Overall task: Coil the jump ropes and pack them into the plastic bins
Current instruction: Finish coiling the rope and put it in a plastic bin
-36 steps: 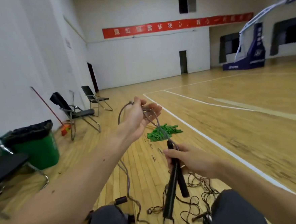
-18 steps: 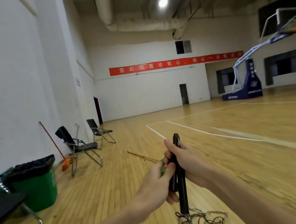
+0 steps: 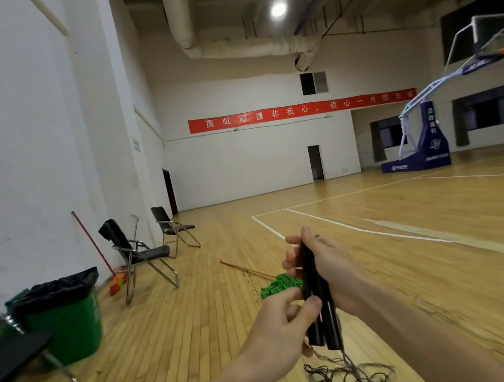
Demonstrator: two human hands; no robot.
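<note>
Low centre, over the wooden floor (image 3: pixel 195 329), left hand (image 3: pixel 279 326) pinches the two black handles (image 3: pixel 322 329) low down, thumb on top. Right hand (image 3: pixel 332 264) curls its fingers round their upper part. Thin cord (image 3: pixel 348 373) hangs tangled below. Handles look rigid, light and easy to grip. Cord looks limp and snag-prone, so gather it by loops. No bins visible.

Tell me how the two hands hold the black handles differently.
The right hand wraps round the top of the black handles; the left hand pinches them lower with its thumb. The right hand reaches farther out; the left sits nearer. Both grip one pair.
</note>
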